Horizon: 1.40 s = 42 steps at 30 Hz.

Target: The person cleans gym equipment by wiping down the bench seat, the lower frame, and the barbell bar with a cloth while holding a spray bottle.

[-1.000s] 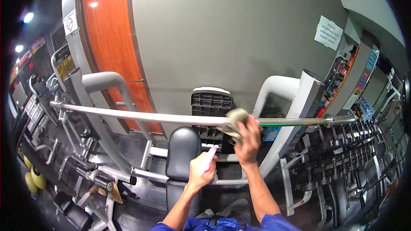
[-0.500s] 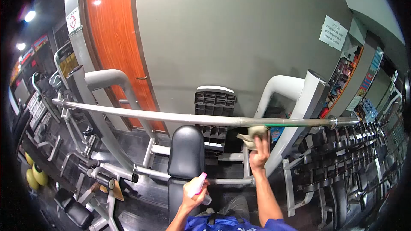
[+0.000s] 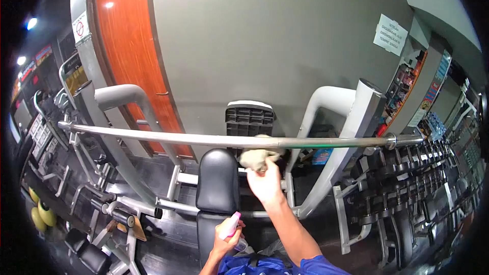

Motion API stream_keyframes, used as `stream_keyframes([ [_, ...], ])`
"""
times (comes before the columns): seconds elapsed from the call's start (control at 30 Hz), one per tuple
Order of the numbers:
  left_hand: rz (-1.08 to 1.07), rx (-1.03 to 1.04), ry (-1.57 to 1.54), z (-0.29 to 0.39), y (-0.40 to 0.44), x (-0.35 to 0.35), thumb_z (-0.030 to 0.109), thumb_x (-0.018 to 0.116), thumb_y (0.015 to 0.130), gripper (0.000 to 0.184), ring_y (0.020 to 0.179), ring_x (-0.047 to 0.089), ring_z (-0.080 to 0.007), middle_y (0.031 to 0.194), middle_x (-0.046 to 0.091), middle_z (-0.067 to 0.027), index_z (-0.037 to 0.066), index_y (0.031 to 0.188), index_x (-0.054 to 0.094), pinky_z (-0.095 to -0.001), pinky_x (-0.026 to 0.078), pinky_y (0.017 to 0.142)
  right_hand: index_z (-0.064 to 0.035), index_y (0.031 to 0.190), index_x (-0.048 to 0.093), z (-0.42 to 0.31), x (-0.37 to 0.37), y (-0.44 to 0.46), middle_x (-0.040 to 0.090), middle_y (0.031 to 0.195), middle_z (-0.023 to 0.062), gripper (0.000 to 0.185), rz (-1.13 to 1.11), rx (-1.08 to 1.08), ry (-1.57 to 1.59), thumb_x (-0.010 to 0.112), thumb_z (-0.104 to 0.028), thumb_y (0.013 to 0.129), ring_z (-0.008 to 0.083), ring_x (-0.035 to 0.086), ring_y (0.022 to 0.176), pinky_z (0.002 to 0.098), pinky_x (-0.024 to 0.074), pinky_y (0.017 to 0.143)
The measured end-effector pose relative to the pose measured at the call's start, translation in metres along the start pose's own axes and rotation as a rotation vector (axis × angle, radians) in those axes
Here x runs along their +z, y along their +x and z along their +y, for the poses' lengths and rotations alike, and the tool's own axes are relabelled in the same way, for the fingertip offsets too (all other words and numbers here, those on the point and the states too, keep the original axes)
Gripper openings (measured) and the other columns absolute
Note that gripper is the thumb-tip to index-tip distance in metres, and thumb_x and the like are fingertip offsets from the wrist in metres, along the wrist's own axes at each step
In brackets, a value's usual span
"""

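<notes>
A long metal barbell point(image 3: 204, 140) lies across the two uprights of a bench rack. My right hand point(image 3: 265, 182) grips a beige cloth point(image 3: 256, 158) against the underside of the bar, just right of the bench backrest, and a bit of cloth shows above the bar. Lower down, near my body, my left hand point(image 3: 224, 239) is wrapped round a spray bottle point(image 3: 230, 225) with a pink and white top. The black padded bench point(image 3: 218, 181) stands behind and beside the bottle.
Rack uprights point(image 3: 351, 137) stand left and right. Dumbbells point(image 3: 402, 160) fill a rack at the right. A black stepper board point(image 3: 249, 117) leans on the grey wall behind the bar. An orange-brown door point(image 3: 127, 35) and other gym machines point(image 3: 117, 214) are at the left.
My right hand has moved left along the bar with the cloth, from near the green stretch to beside the backrest. My left hand still holds the bottle, now slightly lower than at first.
</notes>
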<state>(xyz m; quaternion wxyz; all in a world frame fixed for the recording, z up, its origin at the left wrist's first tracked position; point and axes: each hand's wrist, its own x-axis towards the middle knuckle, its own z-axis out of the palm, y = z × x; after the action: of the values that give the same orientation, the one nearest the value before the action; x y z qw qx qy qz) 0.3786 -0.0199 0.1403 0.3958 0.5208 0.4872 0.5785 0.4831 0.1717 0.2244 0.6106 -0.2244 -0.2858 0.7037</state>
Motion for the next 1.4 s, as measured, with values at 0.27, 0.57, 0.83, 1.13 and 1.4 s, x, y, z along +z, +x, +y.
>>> stream_keyframes([
  [0.27,-0.030,-0.006,-0.012,0.005,0.015,0.009,-0.006,0.060,0.084,0.026,0.067,0.066,-0.0121,0.090,0.068,-0.0091,-0.003,0.110,0.063,-0.0267,0.057,0.059,0.0002,0.132,0.050,-0.086,0.025,-0.065,0.057,0.134,0.0162,0.036,0.010,0.139,0.732,0.048,-0.017,0.100,0.0279,0.055,0.125,0.0415,0.0450,0.108],
  [0.57,-0.035,0.024,0.041,-0.002,0.008,0.005,-0.006,0.060,0.085,0.022,0.067,0.067,-0.0125,0.090,0.068,-0.0092,-0.002,0.107,0.064,-0.0262,0.057,0.060,-0.0041,0.127,0.058,-0.130,0.018,-0.015,0.059,0.126,0.0172,0.042,0.006,-1.020,-1.451,0.059,0.002,0.086,0.0326,0.058,0.116,0.0422,0.0449,0.102],
  [0.83,-0.074,-0.048,0.002,0.003,-0.001,0.019,-0.005,0.062,0.085,0.019,0.069,0.068,-0.0137,0.090,0.068,-0.0099,-0.003,0.104,0.065,-0.0272,0.057,0.062,-0.0106,0.105,0.070,-0.143,0.051,0.024,0.066,0.107,0.0106,0.027,-0.091,-0.589,-1.912,0.060,-0.020,0.082,0.0319,0.063,0.100,0.0428,0.0511,0.088],
  [1.13,-0.109,-0.066,-0.011,0.001,0.000,0.030,-0.005,0.063,0.085,0.021,0.071,0.068,-0.0133,0.093,0.069,-0.0108,-0.003,0.106,0.065,-0.0278,0.059,0.063,-0.0066,0.116,0.067,-0.105,0.028,0.004,0.063,0.124,0.0127,0.049,-0.089,-1.071,-1.639,0.057,0.009,0.071,0.0333,0.055,0.121,0.0439,0.0429,0.106],
  [1.4,-0.146,-0.020,0.022,0.002,0.007,0.038,-0.006,0.061,0.084,0.021,0.070,0.068,-0.0138,0.093,0.069,-0.0104,-0.003,0.104,0.064,-0.0272,0.058,0.063,-0.0009,0.123,0.063,-0.100,-0.006,-0.049,0.065,0.123,0.0181,0.055,-0.176,-0.817,-1.241,0.049,0.014,0.072,0.0302,0.060,0.120,0.0365,0.0434,0.106],
])
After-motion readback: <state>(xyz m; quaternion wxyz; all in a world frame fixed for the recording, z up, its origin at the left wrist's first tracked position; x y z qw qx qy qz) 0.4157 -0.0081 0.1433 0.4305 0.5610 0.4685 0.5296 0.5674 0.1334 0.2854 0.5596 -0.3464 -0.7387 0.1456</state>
